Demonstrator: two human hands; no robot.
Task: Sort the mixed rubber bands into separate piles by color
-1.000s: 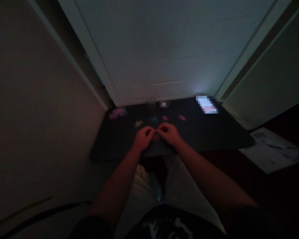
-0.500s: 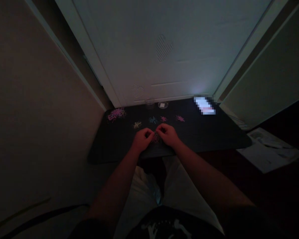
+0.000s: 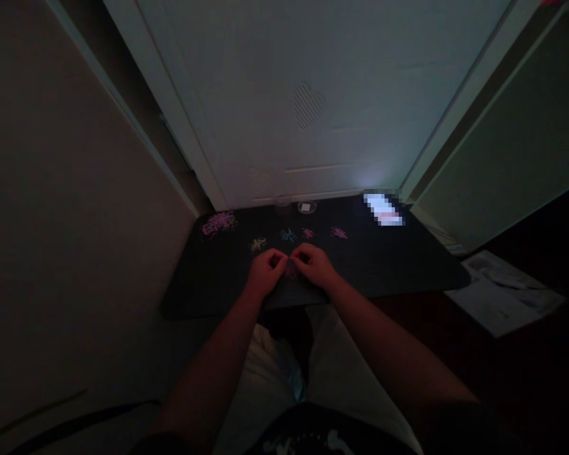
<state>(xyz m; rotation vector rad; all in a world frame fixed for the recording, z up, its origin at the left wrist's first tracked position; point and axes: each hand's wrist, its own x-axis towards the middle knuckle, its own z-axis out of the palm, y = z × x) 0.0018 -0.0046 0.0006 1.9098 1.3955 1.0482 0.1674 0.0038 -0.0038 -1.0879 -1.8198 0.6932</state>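
Observation:
Fingertips pinched, my left hand (image 3: pixel 267 270) is over the near middle of the dark table (image 3: pixel 389 265). My right hand (image 3: pixel 314 264) is pinched as well, its fingertips meeting those of the left. Whatever lies between them is too small to make out. A loose reddish pile (image 3: pixel 291 272) of small pieces lies just below the fingertips. Beyond the hands are a pale yellowish pile (image 3: pixel 258 244), a blue pile (image 3: pixel 288 234), a small pink pile (image 3: pixel 308 233) and another pink pile (image 3: pixel 339 233). A larger pink and purple heap (image 3: pixel 219 224) sits at the far left.
A clear cup (image 3: pixel 282 204) and a round clear lid or dish (image 3: pixel 306 207) with a white square stand at the back edge, against a white door (image 3: pixel 246 95). A glowing, pixelated screen (image 3: pixel 383 210) lies back right. Papers (image 3: pixel 505 294) lie right of the table.
The camera view has shifted slightly, so the table appears lower and a little left. My hands have come closer, their fingertips now meeting.

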